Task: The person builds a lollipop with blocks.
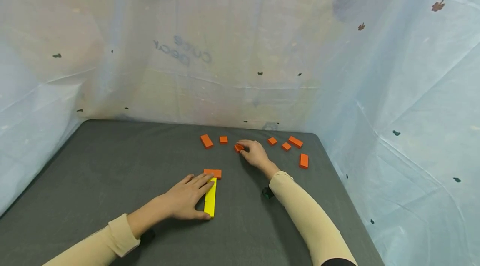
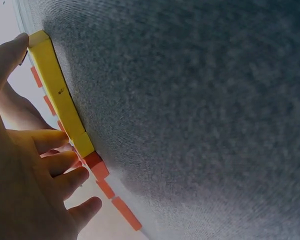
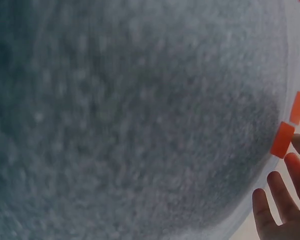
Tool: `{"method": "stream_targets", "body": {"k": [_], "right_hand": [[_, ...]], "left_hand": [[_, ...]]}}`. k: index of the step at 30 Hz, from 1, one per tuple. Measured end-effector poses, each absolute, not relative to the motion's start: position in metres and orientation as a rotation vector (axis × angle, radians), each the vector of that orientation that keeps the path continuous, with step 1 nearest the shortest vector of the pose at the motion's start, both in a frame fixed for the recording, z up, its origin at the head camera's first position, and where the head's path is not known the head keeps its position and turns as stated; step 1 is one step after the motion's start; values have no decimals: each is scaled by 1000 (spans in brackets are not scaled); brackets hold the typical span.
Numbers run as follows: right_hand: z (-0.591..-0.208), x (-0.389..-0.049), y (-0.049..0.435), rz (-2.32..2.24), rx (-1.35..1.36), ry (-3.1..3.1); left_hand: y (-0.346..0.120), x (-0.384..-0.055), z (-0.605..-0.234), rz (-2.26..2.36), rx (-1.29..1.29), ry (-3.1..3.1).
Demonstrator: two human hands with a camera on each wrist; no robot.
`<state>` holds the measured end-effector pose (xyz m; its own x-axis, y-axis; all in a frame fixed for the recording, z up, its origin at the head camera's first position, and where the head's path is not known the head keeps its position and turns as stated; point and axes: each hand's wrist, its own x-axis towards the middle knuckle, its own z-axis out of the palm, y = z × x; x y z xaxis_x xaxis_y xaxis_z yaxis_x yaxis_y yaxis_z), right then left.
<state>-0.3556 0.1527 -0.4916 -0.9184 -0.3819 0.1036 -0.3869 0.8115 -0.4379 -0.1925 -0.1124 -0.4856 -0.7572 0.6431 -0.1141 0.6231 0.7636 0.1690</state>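
**Left hand on yellow bar, right hand at small orange block**

Nearest: left hand [image 1: 187, 199] flat on the dark grey bench [image 1: 112, 166], fingers straight and relaxed, lying alongside and partly over the yellow bar [image 1: 211, 199]. Thumb tip at the bar's near end, fingertips near its far end. Not curled round it; pressing or steadying, no real grip. Same in the left wrist view: yellow bar [image 2: 60, 97] flat on the felt-like surface, thumb at one end, fingers [image 2: 55, 165] beside the other.

Across the bar's far end: orange flat block [image 1: 212, 172], touching it, set crosswise like a T.

Further out: right hand [image 1: 255, 153], fingers curled onto a small orange block [image 1: 238, 147] and pinching it at the fingertips, block low on the bench. Right wrist view blurred; only fingertips [image 3: 277, 200] and an orange piece [image 3: 282, 140] at the frame edge, grip not readable there.

Beyond, loose near the back edge: orange oblong [image 1: 206, 141], small orange square [image 1: 223, 140] to the left; two small squares [image 1: 272, 141] [image 1: 286, 146], a long piece [image 1: 295, 142] and an upright-lying oblong [image 1: 303, 160] to the right. All apart from each other.

Handling, judged: look like painted wood or plastic; probably light, stiff, not fragile. Smooth faces, may slide under a fingertip, though the bench cloth looks grippy. Small blocks low and flat, so best pinched by opposite side edges with thumb and forefinger. Yellow bar long and thin: better taken by its long sides near the middle, or slid flat.

Backdrop: pale translucent sheet [image 1: 240, 49] with small leaf prints.
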Motion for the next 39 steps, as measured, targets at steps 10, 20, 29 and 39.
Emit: {"method": "stream_targets", "body": {"k": [10, 20, 29, 39], "right_hand": [[-496, -358, 157, 631, 651, -2997], [-495, -351, 157, 618, 640, -2994], [-493, -334, 145, 769, 713, -2895], [-489, -317, 117, 872, 782, -2837]], "left_hand": [[-112, -193, -488, 191, 1021, 2798], [-112, -194, -491, 172, 1010, 2793], [-111, -194, -490, 174, 978, 2788], [-112, -195, -490, 172, 989, 2802]]}}
